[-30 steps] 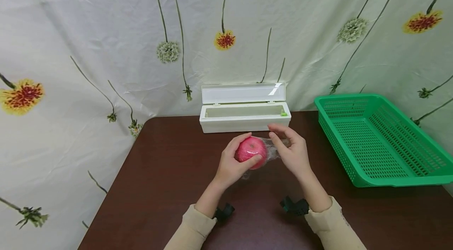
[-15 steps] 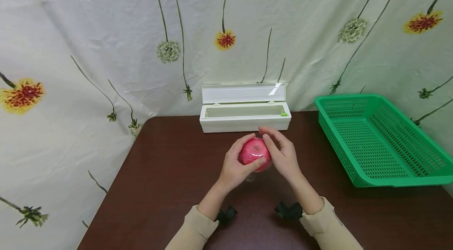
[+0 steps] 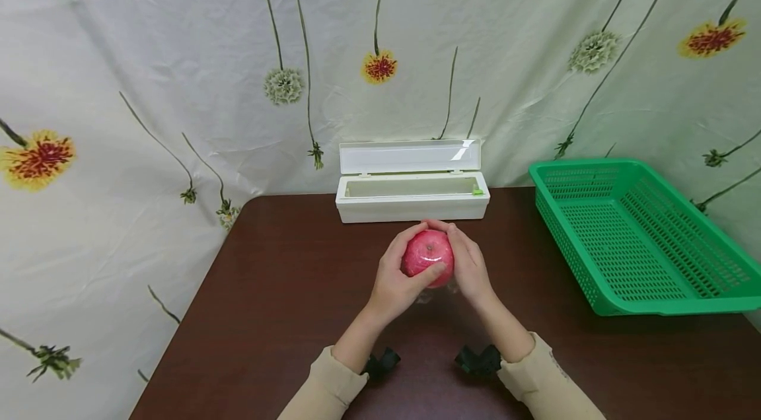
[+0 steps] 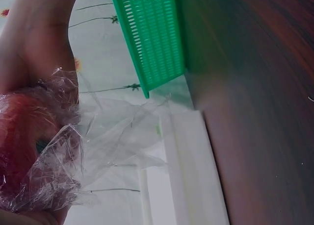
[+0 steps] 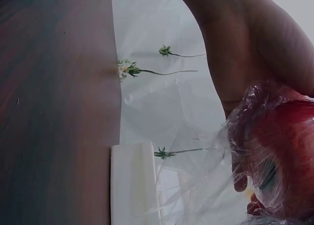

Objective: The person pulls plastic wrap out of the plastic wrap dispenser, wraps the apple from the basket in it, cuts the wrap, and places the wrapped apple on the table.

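Observation:
A red apple (image 3: 425,251), wrapped in clear cling film (image 4: 117,137), is held up above the table in front of the white box. My left hand (image 3: 394,280) grips its left side, thumb across the front and fingers round the back. My right hand (image 3: 470,268) cups the right side, its fingers reaching behind the apple and meeting the left fingertips. Crumpled film bunches around the underside of the apple (image 5: 294,151) in the right wrist view, and a loose piece trails away below. The palm-side surfaces of the apple are hidden by the hands.
Behind the hands stands a long white box (image 3: 411,210) with its lid raised and a small green piece at its right end. A green perforated basket (image 3: 678,307) sits on the right of the dark brown table (image 3: 279,314). A flowered cloth (image 3: 226,30) hangs behind.
My right hand has moved left from the loose film onto the apple's right side, and its fingers have closed in. The apple shifted slightly right, while the left hand kept its grip.

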